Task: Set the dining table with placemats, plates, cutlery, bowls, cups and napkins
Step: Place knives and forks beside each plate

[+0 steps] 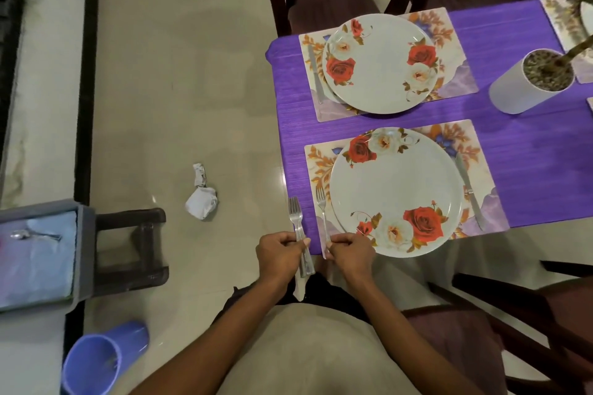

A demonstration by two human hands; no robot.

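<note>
Purple-covered table, near corner. Single fork lies on the near placemat, just left of the near plate; right hand pinches its handle end at the table edge. Left hand, just beside it, grips a bundle of forks, tines pointing away. Knife lies right of that plate. Beyond: far plate on its own mat, far knife along its left, white plant pot.
</note>
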